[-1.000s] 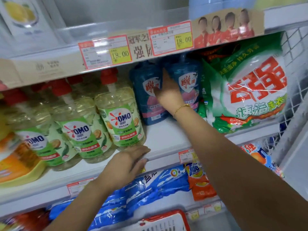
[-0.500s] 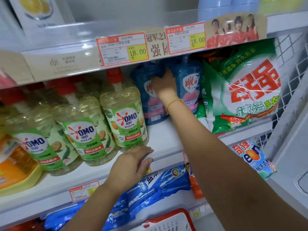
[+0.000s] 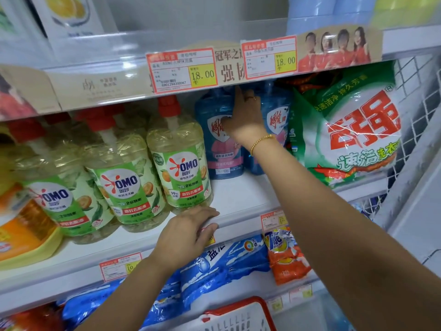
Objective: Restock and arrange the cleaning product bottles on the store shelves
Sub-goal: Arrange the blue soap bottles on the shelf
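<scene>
Blue plastic marks the two bottles we reach for at the back of the middle shelf (image 3: 238, 194). The left blue bottle (image 3: 214, 149) and the right blue bottle (image 3: 274, 120) stand upright side by side, with a green and white detergent bag (image 3: 346, 130) leaning on their right. Our right hand (image 3: 243, 115) is raised between them, thumb on the left one's label and index finger straight up along the gap. The other fingers are hidden, so we cannot tell whether it grips either bottle. A gold bracelet (image 3: 261, 140) circles that wrist.

Our left hand (image 3: 188, 232) rests on the shelf's front lip, fingers laid loosely on top and thumb against the front face, holding nothing. It lies just in front of the nearest OMO bottle (image 3: 183, 163), the rightmost of three yellowish ones with red pump caps.

Two red-bordered price tags (image 3: 181, 70) hang on the shelf edge above. On the shelf below lie blue bags (image 3: 214, 263) and an orange bag (image 3: 284, 259), with a red basket (image 3: 238, 314) lower still.
</scene>
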A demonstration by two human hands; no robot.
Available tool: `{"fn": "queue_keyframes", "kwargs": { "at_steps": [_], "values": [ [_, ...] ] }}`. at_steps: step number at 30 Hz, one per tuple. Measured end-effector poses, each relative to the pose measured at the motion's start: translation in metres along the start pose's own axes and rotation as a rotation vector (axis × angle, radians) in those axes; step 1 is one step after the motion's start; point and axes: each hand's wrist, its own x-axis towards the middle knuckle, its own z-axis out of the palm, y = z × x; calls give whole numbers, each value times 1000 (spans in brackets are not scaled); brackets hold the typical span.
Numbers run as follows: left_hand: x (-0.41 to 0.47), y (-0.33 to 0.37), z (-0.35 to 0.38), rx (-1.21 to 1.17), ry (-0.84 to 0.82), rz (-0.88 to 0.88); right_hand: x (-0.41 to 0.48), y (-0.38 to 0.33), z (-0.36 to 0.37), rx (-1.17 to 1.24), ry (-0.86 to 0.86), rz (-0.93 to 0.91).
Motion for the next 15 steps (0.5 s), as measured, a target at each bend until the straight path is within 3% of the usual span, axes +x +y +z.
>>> {"fn": "queue_keyframes", "kwargs": {
  "at_steps": [3, 7, 9, 15],
  "values": [
    [0, 0, 1, 7, -1, 2, 13, 0, -10, -135, -77, -32],
    [-1, 1, 1, 25, 5, -3, 16, 5, -27, 136, -267, -1],
    [-1, 2, 1, 42, 4, 0, 17, 4, -34, 132, -330, -18],
    [-1, 5, 0, 63, 13, 1, 5, -3, -43, -54, -265, -145]
  ]
}}
